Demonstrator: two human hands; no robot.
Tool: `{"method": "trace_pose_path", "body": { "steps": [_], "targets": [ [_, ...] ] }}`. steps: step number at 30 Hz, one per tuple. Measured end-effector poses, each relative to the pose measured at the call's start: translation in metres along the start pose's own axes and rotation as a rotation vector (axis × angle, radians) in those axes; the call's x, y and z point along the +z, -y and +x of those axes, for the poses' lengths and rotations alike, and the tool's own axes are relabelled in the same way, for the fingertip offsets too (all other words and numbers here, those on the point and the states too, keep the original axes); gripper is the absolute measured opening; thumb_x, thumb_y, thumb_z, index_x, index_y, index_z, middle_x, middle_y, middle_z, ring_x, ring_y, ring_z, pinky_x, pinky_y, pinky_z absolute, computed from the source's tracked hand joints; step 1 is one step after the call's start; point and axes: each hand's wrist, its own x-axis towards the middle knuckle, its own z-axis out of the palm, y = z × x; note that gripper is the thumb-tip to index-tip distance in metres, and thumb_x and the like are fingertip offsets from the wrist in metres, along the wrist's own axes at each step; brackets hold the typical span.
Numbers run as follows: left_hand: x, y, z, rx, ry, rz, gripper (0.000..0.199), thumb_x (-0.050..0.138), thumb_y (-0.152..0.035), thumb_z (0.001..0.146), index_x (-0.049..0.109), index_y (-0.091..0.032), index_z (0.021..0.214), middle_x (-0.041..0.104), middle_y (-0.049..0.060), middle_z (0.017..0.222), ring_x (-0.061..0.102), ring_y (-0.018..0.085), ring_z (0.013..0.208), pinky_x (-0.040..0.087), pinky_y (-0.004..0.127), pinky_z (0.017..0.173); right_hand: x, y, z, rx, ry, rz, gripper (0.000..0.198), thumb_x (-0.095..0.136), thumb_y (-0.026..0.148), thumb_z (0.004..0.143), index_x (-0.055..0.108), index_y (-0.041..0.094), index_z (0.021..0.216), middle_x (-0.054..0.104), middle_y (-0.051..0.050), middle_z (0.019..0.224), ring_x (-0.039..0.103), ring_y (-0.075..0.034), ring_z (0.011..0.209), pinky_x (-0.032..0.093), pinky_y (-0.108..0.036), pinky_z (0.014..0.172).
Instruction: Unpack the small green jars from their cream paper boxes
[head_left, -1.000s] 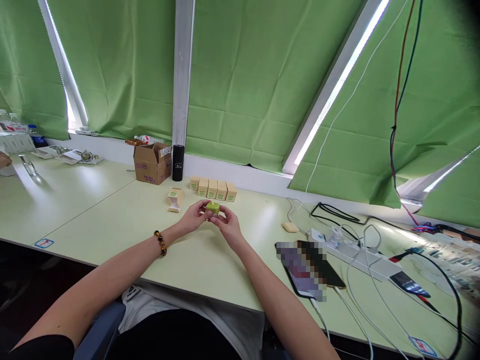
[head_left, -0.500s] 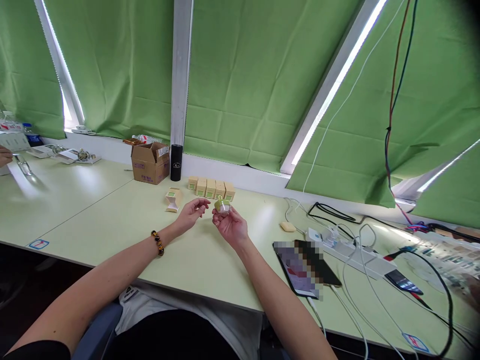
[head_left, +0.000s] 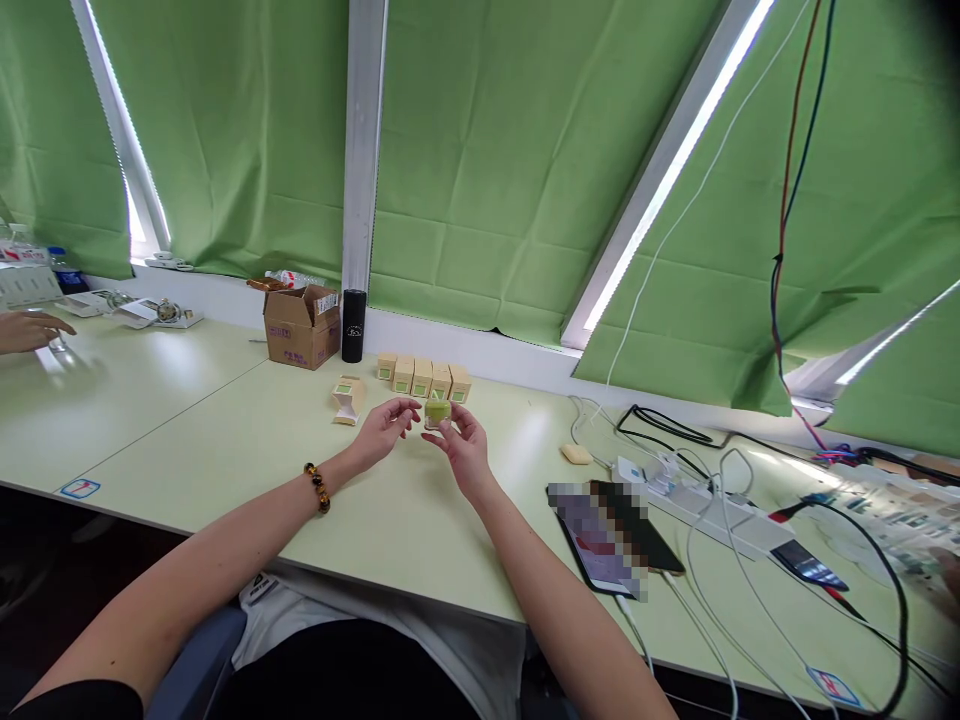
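Note:
A small clear jar with a green lid (head_left: 437,412) is held between the thumb and fingers of my right hand (head_left: 466,450), above the table. Its lid faces me and hides most of the clear body; a small pale loop shows on top. Just left of the jar, my left hand (head_left: 386,430) hovers with loosely bent fingers apart, holding nothing and not touching it. Beyond my left hand stands an opened cream carton (head_left: 347,400) with its flap out. Several closed cream cartons (head_left: 422,377) are lined up behind the jar.
A brown cardboard box (head_left: 300,330) and a black cylinder (head_left: 353,326) stand by the wall. To the right lie two phones (head_left: 592,550), a white power strip (head_left: 697,505), tangled cables and a beige piece (head_left: 576,454). Another person's hand (head_left: 34,331) reaches in at far left.
My right hand has turned the jar so its green lid now faces me, shifting it slightly left. My left hand barely moved. The other person's hand has reached further in.

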Motion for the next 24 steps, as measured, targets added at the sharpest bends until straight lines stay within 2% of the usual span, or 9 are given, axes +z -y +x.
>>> {"method": "trace_pose_path", "body": {
  "steps": [3, 5, 8, 11, 13, 18, 21, 24],
  "targets": [
    [0.001, -0.001, -0.001, -0.032, 0.006, 0.016, 0.051, 0.064, -0.059, 0.094, 0.074, -0.016, 0.12, 0.075, 0.013, 0.107, 0.067, 0.018, 0.083, 0.059, 0.032, 0.07, 0.003, -0.001, -0.005, -0.143, -0.085, -0.349, 0.053, 0.081, 0.043, 0.08, 0.062, 0.029, 0.127, 0.056, -0.01, 0.136, 0.064, -0.025, 0.107, 0.065, -0.046, 0.086],
    [0.002, -0.003, -0.001, -0.05, 0.018, 0.004, 0.053, 0.066, -0.061, 0.092, 0.076, -0.015, 0.117, 0.076, 0.013, 0.106, 0.07, 0.02, 0.085, 0.062, 0.033, 0.071, 0.004, -0.001, -0.009, -0.25, -0.07, -0.545, 0.049, 0.076, 0.037, 0.085, 0.061, 0.031, 0.131, 0.051, -0.01, 0.138, 0.061, -0.025, 0.111, 0.064, -0.043, 0.086],
    [0.004, -0.007, -0.001, -0.056, 0.054, -0.06, 0.053, 0.068, -0.063, 0.09, 0.078, -0.015, 0.112, 0.077, 0.012, 0.105, 0.072, 0.023, 0.09, 0.065, 0.037, 0.075, 0.004, -0.002, -0.014, -0.352, -0.009, -0.679, 0.045, 0.071, 0.031, 0.088, 0.059, 0.034, 0.132, 0.047, -0.01, 0.139, 0.061, -0.024, 0.108, 0.064, -0.041, 0.08],
    [0.005, -0.008, 0.0, -0.063, 0.033, -0.109, 0.053, 0.073, -0.063, 0.086, 0.08, -0.016, 0.109, 0.078, 0.011, 0.112, 0.074, 0.026, 0.094, 0.067, 0.042, 0.08, 0.004, -0.004, -0.015, -0.392, 0.039, -0.693, 0.044, 0.068, 0.028, 0.09, 0.056, 0.035, 0.132, 0.05, -0.009, 0.139, 0.061, -0.025, 0.108, 0.062, -0.039, 0.075],
    [0.005, -0.008, 0.0, -0.075, -0.007, -0.108, 0.054, 0.076, -0.064, 0.082, 0.081, -0.016, 0.106, 0.08, 0.011, 0.109, 0.075, 0.027, 0.094, 0.067, 0.044, 0.081, 0.004, -0.007, -0.014, -0.402, 0.066, -0.68, 0.045, 0.067, 0.026, 0.09, 0.054, 0.034, 0.132, 0.056, -0.009, 0.135, 0.06, -0.026, 0.11, 0.06, -0.039, 0.076],
    [0.003, -0.009, 0.0, -0.086, -0.08, -0.038, 0.051, 0.078, -0.063, 0.08, 0.083, -0.016, 0.101, 0.081, 0.011, 0.102, 0.075, 0.028, 0.092, 0.066, 0.045, 0.085, 0.006, -0.013, -0.012, -0.332, 0.055, -0.582, 0.058, 0.075, 0.027, 0.084, 0.051, 0.032, 0.136, 0.061, -0.009, 0.131, 0.061, -0.025, 0.108, 0.059, -0.039, 0.08],
    [0.003, -0.01, -0.001, -0.072, -0.138, -0.019, 0.049, 0.078, -0.062, 0.08, 0.083, -0.016, 0.097, 0.081, 0.011, 0.099, 0.075, 0.028, 0.09, 0.066, 0.043, 0.079, 0.008, -0.013, -0.012, -0.288, 0.073, -0.51, 0.064, 0.079, 0.03, 0.082, 0.049, 0.031, 0.139, 0.063, -0.009, 0.129, 0.062, -0.025, 0.106, 0.06, -0.039, 0.081],
    [0.003, -0.009, 0.0, -0.061, -0.175, -0.028, 0.046, 0.077, -0.061, 0.082, 0.082, -0.016, 0.096, 0.081, 0.011, 0.098, 0.075, 0.026, 0.086, 0.065, 0.039, 0.072, 0.011, -0.011, -0.012, -0.264, 0.069, -0.477, 0.057, 0.077, 0.033, 0.085, 0.053, 0.029, 0.136, 0.065, -0.009, 0.125, 0.063, -0.024, 0.104, 0.06, -0.039, 0.081]
  ]
}}
